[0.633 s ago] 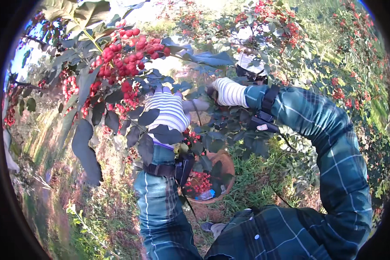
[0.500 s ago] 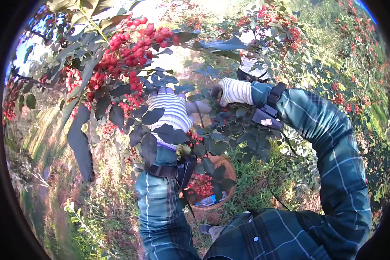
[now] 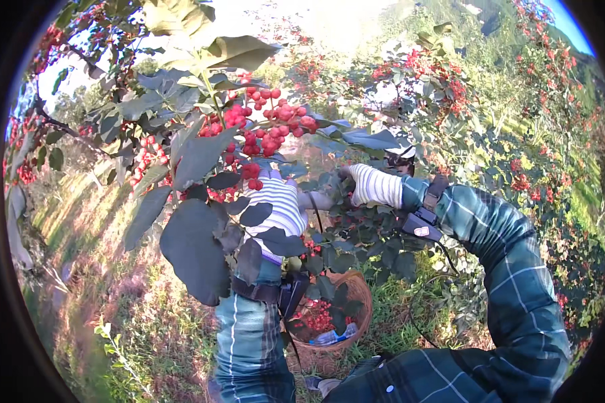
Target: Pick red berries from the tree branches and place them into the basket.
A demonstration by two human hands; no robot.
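My left hand [image 3: 280, 207], in a white-striped glove with greyish fingers, reaches up among dark leaves. Its thumb sticks out to the right, apart from the fingers, whose tips are partly covered by leaves and berries. In front of and above it hangs a large cluster of red berries [image 3: 275, 134] on a leafy branch. To the right, my right hand [image 3: 376, 186], gloved the same way, is curled with its fingers closed at the foliage. Leaves hide what is in them. Small red berries [image 3: 311, 247] hang just below my left hand.
Below the hands stands a woven basket [image 3: 364, 300] with red berries [image 3: 314, 316], leaves and a clear plastic bottle [image 3: 334, 335] in it. Large leaves [image 3: 198, 248] hang close in front of my left forearm. Berry-laden bushes [image 3: 444, 80] surround me; grass covers the ground.
The large berry cluster has shifted right and down in view, now overlapping my left fingertips. Both hands and the basket sit lower in the picture as the view tilts up.
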